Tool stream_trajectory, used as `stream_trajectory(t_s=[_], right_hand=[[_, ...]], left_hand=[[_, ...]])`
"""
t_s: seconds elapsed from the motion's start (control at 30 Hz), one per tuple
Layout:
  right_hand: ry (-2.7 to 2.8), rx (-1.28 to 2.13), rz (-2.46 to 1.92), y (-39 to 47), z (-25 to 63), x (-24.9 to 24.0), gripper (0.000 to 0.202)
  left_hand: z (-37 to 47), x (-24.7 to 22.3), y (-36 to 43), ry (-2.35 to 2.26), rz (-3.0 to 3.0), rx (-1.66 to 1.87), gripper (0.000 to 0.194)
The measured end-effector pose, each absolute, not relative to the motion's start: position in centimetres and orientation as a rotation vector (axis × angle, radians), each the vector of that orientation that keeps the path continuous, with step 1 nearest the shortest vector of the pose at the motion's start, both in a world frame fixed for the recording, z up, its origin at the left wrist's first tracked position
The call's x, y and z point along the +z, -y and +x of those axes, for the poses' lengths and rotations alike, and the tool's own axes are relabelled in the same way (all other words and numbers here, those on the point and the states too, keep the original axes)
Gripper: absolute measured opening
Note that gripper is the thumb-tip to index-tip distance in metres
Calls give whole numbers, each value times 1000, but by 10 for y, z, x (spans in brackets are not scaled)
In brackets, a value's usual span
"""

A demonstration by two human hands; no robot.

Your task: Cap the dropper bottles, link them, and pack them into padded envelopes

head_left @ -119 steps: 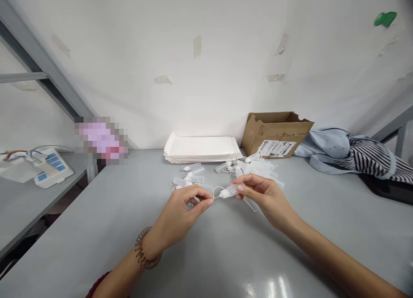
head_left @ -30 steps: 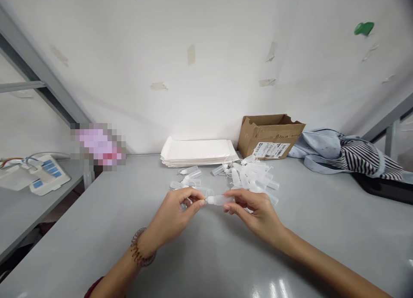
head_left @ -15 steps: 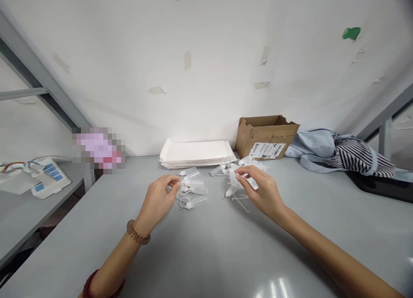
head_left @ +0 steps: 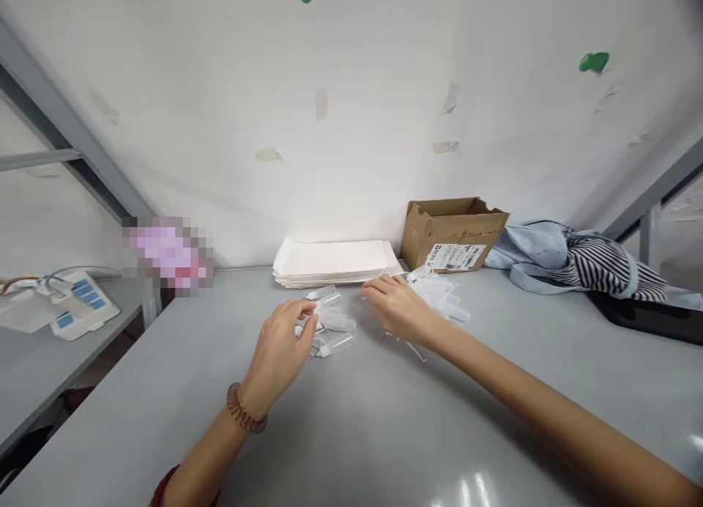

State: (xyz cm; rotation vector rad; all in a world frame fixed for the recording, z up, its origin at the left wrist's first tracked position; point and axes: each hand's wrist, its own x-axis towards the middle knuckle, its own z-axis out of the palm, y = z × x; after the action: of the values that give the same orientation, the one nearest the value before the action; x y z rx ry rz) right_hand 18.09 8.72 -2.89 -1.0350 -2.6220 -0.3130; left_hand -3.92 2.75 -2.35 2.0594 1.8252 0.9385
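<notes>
Small translucent plastic squeeze bottles with thin tie-like strips lie in two groups on the grey table. My left hand (head_left: pixel 285 338) rests beside the left group of bottles (head_left: pixel 337 322), its thumb and forefinger apart, with no bottle visibly held. Over the near left part of the right pile of bottles (head_left: pixel 439 298) reaches my right hand (head_left: pixel 400 308). Its fingers are bent and close together, tips by the front edge of the white stack; the thumb and whatever is between the fingers are hidden.
A stack of flat white envelopes or sheets (head_left: pixel 335 261) lies against the wall. Right of it stands an open cardboard box (head_left: pixel 458 232). Light blue and striped cloth (head_left: pixel 596 261) lies on a black item (head_left: pixel 642 320). A white and blue device (head_left: pixel 85 305) sits on the left table.
My right hand has moved left and away from me, and the bottle it pinched no longer shows. My left thumb and forefinger have parted, and that hand has shifted slightly right.
</notes>
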Motion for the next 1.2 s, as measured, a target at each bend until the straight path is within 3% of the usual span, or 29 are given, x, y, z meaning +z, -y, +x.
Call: stream_trajectory(t_s=[0.3, 0.47, 0.53, 0.67, 0.87, 1.2], right_hand=[[2805, -404, -1031, -116, 162, -37, 19], [2634, -340, -1005, -95, 181, -16, 30], [2478, -278, -1015, -80, 190, -10, 26], [1932, 298, -940, -50, 207, -15, 13], [1437, 1062, -1072, -29, 220, -30, 20], [1271, 1289, -1013, -19, 212, -19, 24]], left_hand=[[-39, -20, -25, -1789, 2052, 998, 22], [-35, -17, -22, -1751, 2019, 1018, 23], [-32, -15, -19, -1717, 1982, 1028, 24], [-25, -12, -13, -1574, 1927, 947, 27], [-15, -16, -8, -1385, 1865, 774, 33], [-9, -10, -1, -1108, 1635, 582, 29]])
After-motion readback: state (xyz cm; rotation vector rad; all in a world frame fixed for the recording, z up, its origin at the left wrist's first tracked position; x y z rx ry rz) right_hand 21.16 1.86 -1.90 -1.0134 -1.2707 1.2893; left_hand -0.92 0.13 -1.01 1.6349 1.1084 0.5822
